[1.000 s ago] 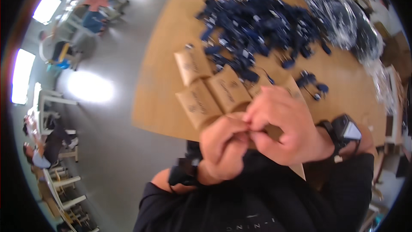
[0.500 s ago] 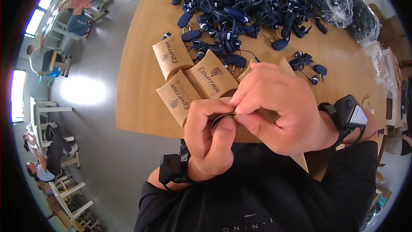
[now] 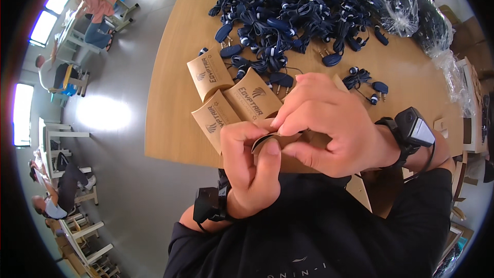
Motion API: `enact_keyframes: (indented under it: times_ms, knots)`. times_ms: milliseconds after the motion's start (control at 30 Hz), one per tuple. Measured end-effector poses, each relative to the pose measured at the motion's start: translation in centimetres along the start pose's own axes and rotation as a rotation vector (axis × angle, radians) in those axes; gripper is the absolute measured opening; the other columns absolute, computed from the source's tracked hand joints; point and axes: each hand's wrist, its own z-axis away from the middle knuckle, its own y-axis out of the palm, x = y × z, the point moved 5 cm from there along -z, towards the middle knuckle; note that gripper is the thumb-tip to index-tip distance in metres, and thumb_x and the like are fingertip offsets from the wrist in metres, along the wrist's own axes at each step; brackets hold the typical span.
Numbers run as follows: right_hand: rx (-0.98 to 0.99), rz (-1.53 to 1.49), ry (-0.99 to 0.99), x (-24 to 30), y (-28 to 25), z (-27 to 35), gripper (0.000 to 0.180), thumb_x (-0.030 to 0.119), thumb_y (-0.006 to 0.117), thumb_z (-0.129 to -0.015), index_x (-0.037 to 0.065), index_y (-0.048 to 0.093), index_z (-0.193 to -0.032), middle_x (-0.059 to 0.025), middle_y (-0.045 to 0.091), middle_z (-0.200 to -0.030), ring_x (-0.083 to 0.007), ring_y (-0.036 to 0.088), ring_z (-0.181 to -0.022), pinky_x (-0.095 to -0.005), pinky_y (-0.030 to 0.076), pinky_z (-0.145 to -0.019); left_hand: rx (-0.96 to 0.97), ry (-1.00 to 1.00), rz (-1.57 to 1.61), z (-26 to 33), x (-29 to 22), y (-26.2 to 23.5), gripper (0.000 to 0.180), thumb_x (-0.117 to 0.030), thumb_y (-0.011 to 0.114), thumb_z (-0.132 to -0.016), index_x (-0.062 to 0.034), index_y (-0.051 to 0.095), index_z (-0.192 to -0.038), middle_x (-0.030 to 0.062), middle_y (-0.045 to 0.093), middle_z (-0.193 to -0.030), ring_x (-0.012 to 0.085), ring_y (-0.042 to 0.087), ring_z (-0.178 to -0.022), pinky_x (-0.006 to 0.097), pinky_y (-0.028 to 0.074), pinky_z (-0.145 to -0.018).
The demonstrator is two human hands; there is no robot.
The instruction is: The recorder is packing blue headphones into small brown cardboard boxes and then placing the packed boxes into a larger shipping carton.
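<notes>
A small brown cardboard pillow box (image 3: 288, 139) is between my two hands above the table's near edge, with one curved end showing a dark opening. My left hand (image 3: 248, 167) pinches that end between thumb and index finger. On the other side my right hand (image 3: 337, 131) grips the box, index fingertip at its upper edge and thumb lower down, apart from the index finger. Much of the box is hidden by my fingers. Just beyond my left hand lie three more pillow boxes (image 3: 253, 97), printed and puffed out, touching one another.
A large heap of dark blue corded earphones (image 3: 288, 15) covers the far part of the wooden table (image 3: 172, 98). One separate earphone set (image 3: 357, 78) lies beyond my right hand. Clear plastic bags (image 3: 406, 10) line the far right. People (image 3: 95, 0) sit at desks on the left.
My right thumb has parted from my index finger and moved down off the box's edge. More of the box's brown side and dark opening shows. The view has shifted slightly.
</notes>
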Motion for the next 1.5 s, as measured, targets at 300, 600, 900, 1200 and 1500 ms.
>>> enact_keyframes:
  times_ms: [300, 600, 900, 1200, 1500]
  knots:
    - [0.050, 0.070, -0.002, 0.1, -0.7, 0.1, 0.029, 0.013, 0.080, -0.069, 0.011, 0.061, -0.090, -0.0019, 0.066, -0.094, -0.0210, 0.062, -0.086, -0.0452, 0.039, -0.094, 0.105, 0.098, -0.212, 0.1, -0.8, 0.2, 0.027, 0.003, 0.053, -0.089, 0.0060, 0.040, -0.112, 0.0238, 0.057, -0.112, 0.0226, 0.058, -0.102, 0.032, 0.046, -0.090]
    - [-0.019, 0.042, 0.058, -0.4, -0.5, 0.4, 0.027, 0.013, 0.079, -0.069, 0.008, 0.064, -0.091, -0.0028, 0.066, -0.089, -0.0234, 0.063, -0.080, -0.0415, 0.046, -0.089, 0.062, 0.205, -0.492, -0.6, -1.4, -0.6, 0.034, 0.000, 0.070, -0.080, 0.0044, 0.052, -0.110, 0.0215, 0.066, -0.097, 0.0301, 0.069, -0.087, 0.032, 0.053, -0.077]
    - [-0.046, -0.068, 0.083, -0.6, -0.6, 0.5, 0.021, -0.005, 0.063, -0.069, 0.006, 0.064, -0.087, -0.0047, 0.065, -0.081, -0.0240, 0.062, -0.068, -0.0369, 0.050, -0.075, 0.081, 0.448, -0.694, -0.3, -2.3, 0.2, 0.028, 0.007, 0.073, -0.070, 0.0017, 0.059, -0.093, 0.0230, 0.066, -0.092, 0.0320, 0.068, -0.076, 0.033, 0.055, -0.066]
    - [-0.071, -0.171, 0.227, -0.5, -0.5, -0.4, 0.006, -0.003, 0.057, -0.071, 0.001, 0.057, -0.075, -0.0106, 0.057, -0.068, -0.0266, 0.056, -0.062, -0.0332, 0.043, -0.052, 0.091, 0.404, -0.713, -0.9, -2.6, 0.6, 0.021, 0.008, 0.070, -0.068, 0.0026, 0.061, -0.087, 0.0211, 0.066, -0.090, 0.0309, 0.067, -0.073, 0.031, 0.054, -0.065]
    - [0.012, -0.118, 0.060, -1.0, -0.6, -0.2, 0.012, -0.002, 0.066, -0.071, 0.004, 0.061, -0.080, -0.0079, 0.059, -0.077, -0.0256, 0.057, -0.064, -0.0334, 0.044, -0.052, 0.074, 0.341, -0.724, -0.9, -2.4, 0.4, 0.020, 0.007, 0.069, -0.068, 0.0030, 0.063, -0.087, 0.0193, 0.066, -0.090, 0.0283, 0.067, -0.072, 0.030, 0.053, -0.066]
